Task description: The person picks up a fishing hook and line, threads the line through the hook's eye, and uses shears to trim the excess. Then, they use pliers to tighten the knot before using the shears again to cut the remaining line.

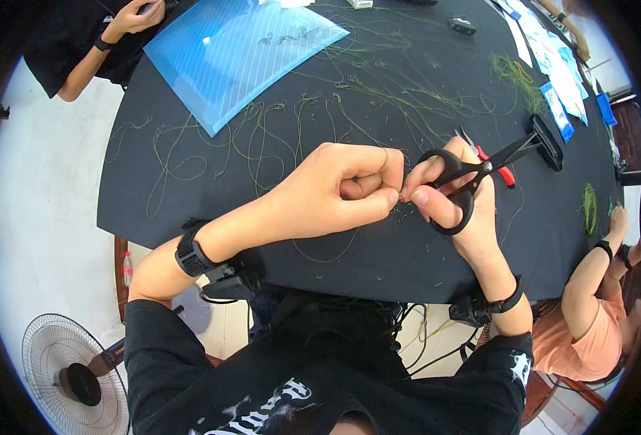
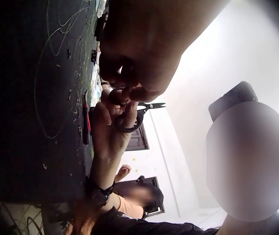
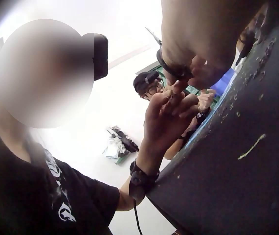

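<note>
In the head view my left hand (image 1: 335,188) has its fingers curled in, and thumb and forefinger pinch a tiny end of thin green cord (image 1: 401,196). A strand also crosses its forefinger. Close against those fingertips is my right hand (image 1: 480,221), its fingers through the handle loops of black scissors (image 1: 488,166). The scissor blades point away to the right. Its thumb and fingertips meet at the cord end; whether they pinch it too, I cannot tell. Red-handled pliers (image 1: 506,177) lie on the table behind the right hand, which partly hides them.
Loose cords (image 1: 259,145) and clippings spread over the black table (image 1: 291,268). A blue folder (image 1: 226,65) lies at the far left. Right of the scissors are a black object (image 1: 546,143), a green cord tangle (image 1: 519,81) and a smaller bundle (image 1: 589,209). Other people sit around.
</note>
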`<action>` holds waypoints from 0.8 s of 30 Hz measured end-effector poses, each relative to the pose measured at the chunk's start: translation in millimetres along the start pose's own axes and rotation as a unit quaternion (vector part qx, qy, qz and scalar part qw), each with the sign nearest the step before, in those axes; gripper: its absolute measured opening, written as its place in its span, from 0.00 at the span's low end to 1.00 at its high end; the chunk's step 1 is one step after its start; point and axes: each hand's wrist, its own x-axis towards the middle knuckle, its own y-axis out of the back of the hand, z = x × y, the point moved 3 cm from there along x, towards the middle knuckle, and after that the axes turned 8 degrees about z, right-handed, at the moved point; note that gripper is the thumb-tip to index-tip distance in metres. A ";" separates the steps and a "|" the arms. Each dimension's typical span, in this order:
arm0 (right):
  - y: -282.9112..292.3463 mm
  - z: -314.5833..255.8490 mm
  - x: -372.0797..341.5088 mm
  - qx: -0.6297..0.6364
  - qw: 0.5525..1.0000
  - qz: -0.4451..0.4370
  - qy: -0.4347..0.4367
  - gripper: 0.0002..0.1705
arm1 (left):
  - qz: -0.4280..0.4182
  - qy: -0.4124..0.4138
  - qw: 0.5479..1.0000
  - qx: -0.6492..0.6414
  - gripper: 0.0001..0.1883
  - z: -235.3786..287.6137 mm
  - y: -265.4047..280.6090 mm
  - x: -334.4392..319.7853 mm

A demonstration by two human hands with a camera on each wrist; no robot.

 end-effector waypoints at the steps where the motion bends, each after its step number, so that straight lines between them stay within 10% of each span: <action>1: -0.7 0.0 -0.6 0.001 1.000 0.004 0.002 0.16 | 0.005 0.000 1.000 0.005 0.05 1.3 0.7 -0.2; 19: -1.1 -0.7 -1.3 0.056 0.997 0.043 -0.008 0.16 | 0.013 -0.080 0.993 0.090 0.04 8.2 4.0 -1.0; 24: 6.3 3.0 -3.3 -0.064 0.983 -0.063 0.162 0.28 | 0.002 -0.204 0.979 -0.029 0.02 10.6 1.3 -4.3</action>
